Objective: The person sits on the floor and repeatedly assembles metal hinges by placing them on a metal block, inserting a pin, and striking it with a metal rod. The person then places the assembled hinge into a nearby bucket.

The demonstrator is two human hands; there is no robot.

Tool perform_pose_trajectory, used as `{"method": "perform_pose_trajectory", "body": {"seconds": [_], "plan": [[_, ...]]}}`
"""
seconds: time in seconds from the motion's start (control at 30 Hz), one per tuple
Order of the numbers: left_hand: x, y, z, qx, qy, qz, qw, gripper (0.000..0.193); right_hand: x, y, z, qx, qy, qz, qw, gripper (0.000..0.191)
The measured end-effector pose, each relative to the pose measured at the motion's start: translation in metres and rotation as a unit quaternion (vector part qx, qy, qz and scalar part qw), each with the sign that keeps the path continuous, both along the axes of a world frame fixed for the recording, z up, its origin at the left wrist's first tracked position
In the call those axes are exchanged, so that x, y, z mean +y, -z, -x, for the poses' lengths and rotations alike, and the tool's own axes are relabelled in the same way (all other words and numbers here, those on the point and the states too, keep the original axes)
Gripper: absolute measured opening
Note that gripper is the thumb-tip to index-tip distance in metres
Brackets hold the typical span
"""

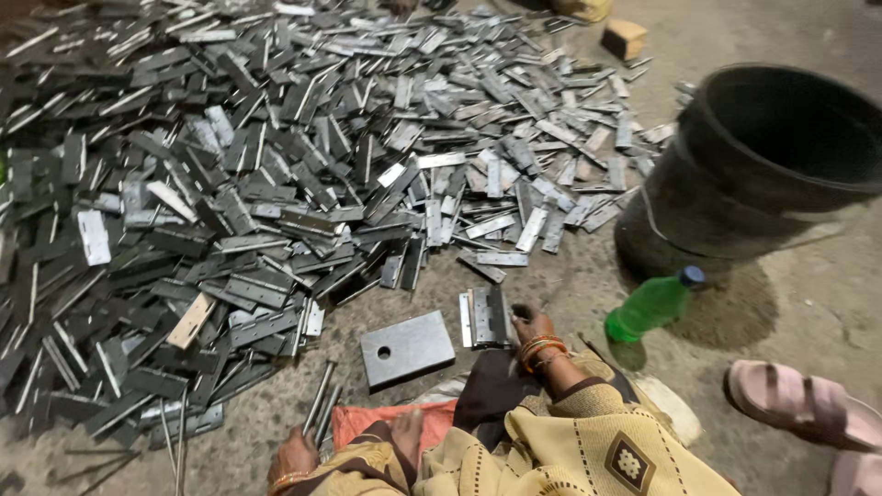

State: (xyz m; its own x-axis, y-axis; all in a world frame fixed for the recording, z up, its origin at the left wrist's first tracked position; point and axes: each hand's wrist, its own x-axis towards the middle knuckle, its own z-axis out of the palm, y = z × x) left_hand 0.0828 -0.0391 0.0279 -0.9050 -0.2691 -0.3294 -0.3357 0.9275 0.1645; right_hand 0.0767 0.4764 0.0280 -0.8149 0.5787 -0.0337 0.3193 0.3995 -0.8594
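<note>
Head view, setting: a person sits on a grey concrete floor [551, 294], seen from above, with a tan patterned shawl [570, 450] over the lap.

Right hand: the right hand [531, 323], bangles at the wrist, rests its fingers on a small stack of flat grey steel hinges [487, 317]. The fingers are curled narrow against the stack's right edge; whether they grip it cannot be told.

Hinge stack: it lies on the floor just in front of the knees. Its long axis runs away from the person, towards the top of the frame, leaning slightly left.

Left hand: the left hand [294, 456], near the bottom edge, is closed around the near ends of thin steel rods [320, 397]. The rods point up and slightly right, away from the person.

Plate: a square grey steel plate with one round hole [407, 349] lies flat between the two hands, just left of the hinge stack.

Heap: a broad pile of loose grey metal hinges [276, 165] covers the floor's upper left half.

Right side: a large black rubber tub [763, 156], a green plastic bottle with blue cap [650, 308] lying tilted, and a pink sandal [799, 395] at the lower right corner.
</note>
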Motion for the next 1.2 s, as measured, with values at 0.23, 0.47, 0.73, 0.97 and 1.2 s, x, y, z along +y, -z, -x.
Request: {"method": "perform_pose_trajectory", "body": {"seconds": [0.23, 0.47, 0.73, 0.97, 1.2], "plan": [[0.001, -0.027, -0.016, 0.026, 0.024, 0.014, 0.999, 0.041, -0.010, -0.019, -0.029, 0.068, -0.069, 0.266, 0.959, 0.034], [-0.001, -0.038, -0.029, 0.027, 0.042, 0.015, 0.999, 0.040, -0.020, -0.021, -0.034, 0.073, -0.103, 0.247, 0.961, 0.034], [-0.007, -0.035, -0.037, 0.033, 0.055, 0.016, 0.998, 0.039, -0.022, -0.026, -0.031, 0.088, -0.073, 0.322, 0.940, 0.031], [-0.012, -0.006, -0.030, 0.115, 0.075, 0.025, 0.990, 0.031, -0.017, -0.012, -0.029, 0.059, -0.033, 0.326, 0.943, 0.031], [-0.013, 0.018, -0.011, 0.211, 0.018, -0.068, 0.975, 0.020, -0.014, 0.002, -0.019, 0.069, -0.033, 0.344, 0.936, 0.032]]}}
